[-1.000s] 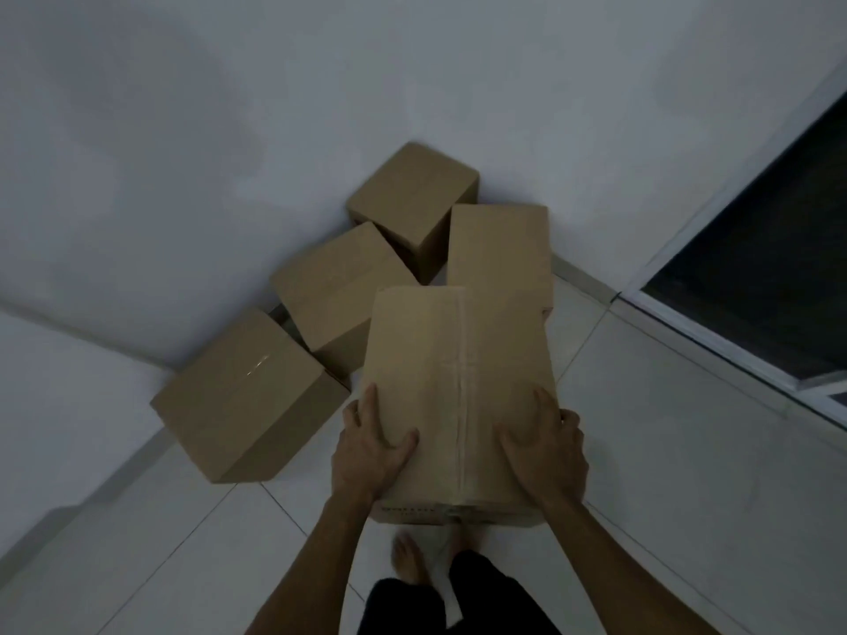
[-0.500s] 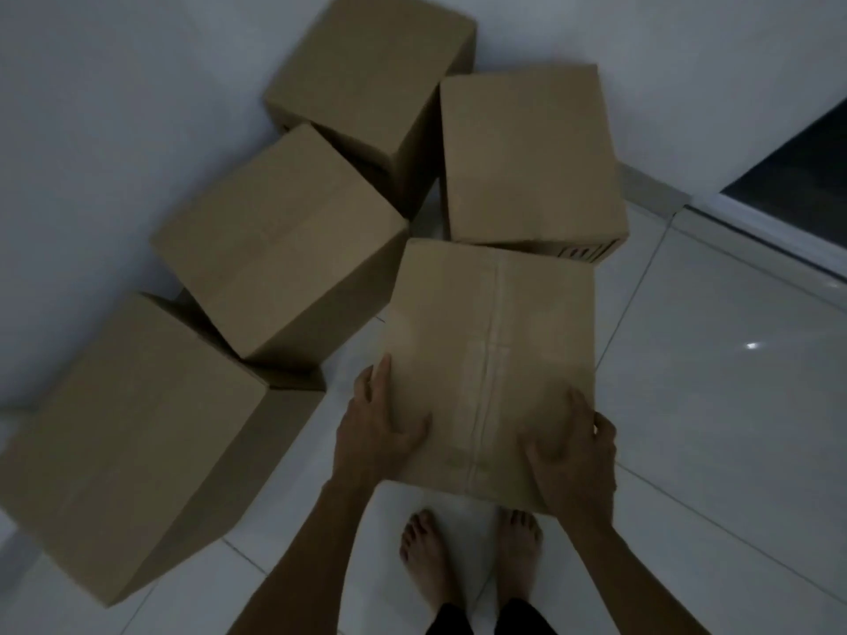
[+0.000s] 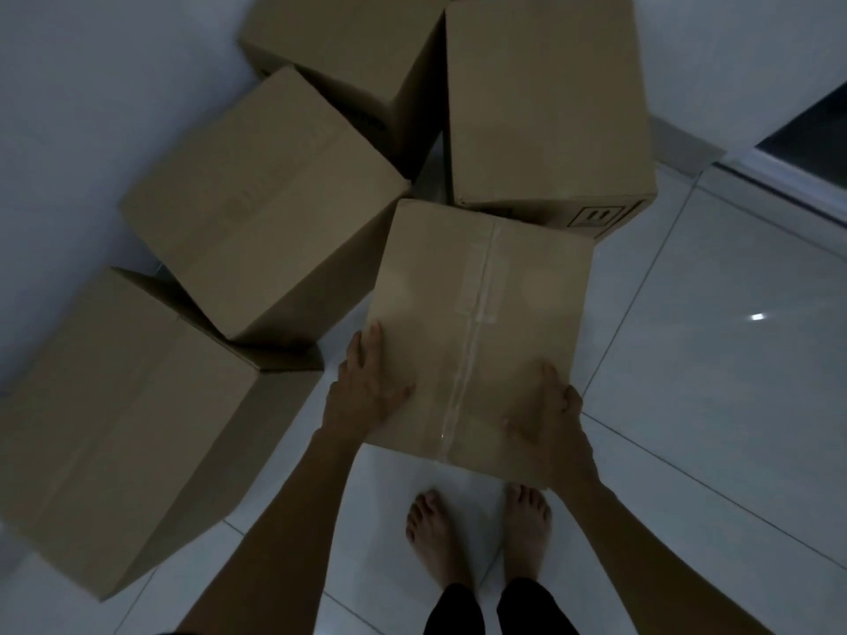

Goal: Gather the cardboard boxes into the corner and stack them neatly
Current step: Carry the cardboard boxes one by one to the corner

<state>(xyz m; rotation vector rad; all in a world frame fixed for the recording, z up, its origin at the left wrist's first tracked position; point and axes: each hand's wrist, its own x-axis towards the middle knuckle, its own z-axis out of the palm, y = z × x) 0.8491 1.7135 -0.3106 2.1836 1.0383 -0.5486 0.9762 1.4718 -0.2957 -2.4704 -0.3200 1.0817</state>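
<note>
A cardboard box with a taped top seam (image 3: 476, 313) is in front of me, held at its near end by both hands. My left hand (image 3: 366, 387) grips its left edge, fingers along the side and thumb on top. My right hand (image 3: 550, 428) grips the near right corner, fingers curled over the edge. I cannot tell whether this box touches the floor. Several other boxes stand in the wall corner: one at the back (image 3: 348, 43), one at the back right (image 3: 545, 98), one left of centre (image 3: 261, 199) and a large one at the near left (image 3: 119, 419).
The white tiled floor (image 3: 710, 359) stretches to the right. A dark doorway with a light frame (image 3: 816, 126) is at the upper right. My bare feet (image 3: 440, 538) stand just behind the held box. White walls close in the left and back.
I have stepped closer to the corner and the held box has moved forward and down, now lying close to the back right box. Both hands keep the same hold.
</note>
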